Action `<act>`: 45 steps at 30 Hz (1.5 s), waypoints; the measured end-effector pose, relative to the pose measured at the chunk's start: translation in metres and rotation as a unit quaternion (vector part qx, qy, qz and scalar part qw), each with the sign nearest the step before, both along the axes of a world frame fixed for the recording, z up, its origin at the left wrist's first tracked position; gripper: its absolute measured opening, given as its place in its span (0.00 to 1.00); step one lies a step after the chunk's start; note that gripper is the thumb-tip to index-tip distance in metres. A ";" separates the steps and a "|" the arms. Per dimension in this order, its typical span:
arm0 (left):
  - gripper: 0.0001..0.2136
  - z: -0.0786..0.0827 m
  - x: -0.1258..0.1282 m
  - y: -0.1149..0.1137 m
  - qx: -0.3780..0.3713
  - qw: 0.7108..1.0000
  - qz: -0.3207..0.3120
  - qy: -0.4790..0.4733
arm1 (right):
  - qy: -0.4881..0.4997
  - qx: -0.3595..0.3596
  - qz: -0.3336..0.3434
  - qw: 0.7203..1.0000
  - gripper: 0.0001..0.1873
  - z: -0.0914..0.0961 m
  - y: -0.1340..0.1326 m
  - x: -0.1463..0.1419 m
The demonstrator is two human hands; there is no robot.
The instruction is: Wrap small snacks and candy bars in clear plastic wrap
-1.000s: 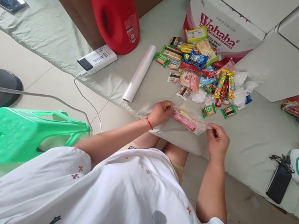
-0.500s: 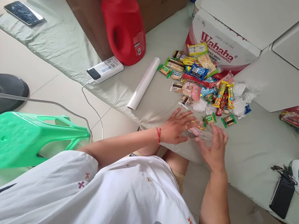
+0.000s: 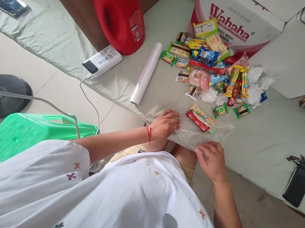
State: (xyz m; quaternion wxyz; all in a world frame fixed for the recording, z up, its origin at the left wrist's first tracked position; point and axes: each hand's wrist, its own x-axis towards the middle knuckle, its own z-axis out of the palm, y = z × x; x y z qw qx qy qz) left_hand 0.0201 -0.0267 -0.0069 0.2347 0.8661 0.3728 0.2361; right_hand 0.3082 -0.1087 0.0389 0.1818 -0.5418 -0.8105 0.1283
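Observation:
A sheet of clear plastic wrap (image 3: 186, 136) lies along the table's near edge, its outline partly hard to see. On it rest several wrapped snack bars (image 3: 199, 118), yellow and red. My left hand (image 3: 165, 125), with a red string bracelet at the wrist, has its fingers curled over the sheet's left part. Thumb and fingers of my right hand (image 3: 211, 160) pinch the near right edge of the wrap. Just beyond, a pile of small packaged snacks (image 3: 208, 67) spreads in front of a Wahaha carton (image 3: 234, 16). To the left lies a white roll of film (image 3: 146, 73).
A red jug (image 3: 114, 9) and a white power bank (image 3: 102, 62) with a cable stand at the left, near a phone (image 3: 6, 1). A green stool (image 3: 27, 135) is on the floor. Keys with a black case (image 3: 298, 185) lie at the right.
Both hands have drawn back from the snack bars toward the near edge and now grip the plastic wrap. The bars are uncovered to view. The camera view has shifted slightly.

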 end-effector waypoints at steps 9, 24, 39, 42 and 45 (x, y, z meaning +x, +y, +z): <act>0.12 -0.015 0.005 -0.008 -0.023 0.998 0.056 -0.022 | -0.092 -0.046 0.080 0.991 0.22 0.006 0.090 -0.044; 0.12 -0.006 -0.008 0.007 -0.052 0.992 0.070 -0.087 | -0.210 -0.100 -0.003 0.973 0.28 0.004 0.145 -0.006; 0.17 0.030 -0.012 0.011 -0.317 0.828 0.255 -0.385 | 0.126 -0.075 -0.111 0.983 0.29 0.009 0.183 0.031; 0.16 0.030 0.000 0.015 -0.359 0.757 0.292 -0.461 | 0.157 -0.033 -0.085 0.983 0.35 0.018 0.158 0.006; 0.13 0.032 0.019 0.023 -0.345 0.717 0.356 -0.490 | 0.273 -0.182 -0.033 0.944 0.35 0.018 0.116 -0.024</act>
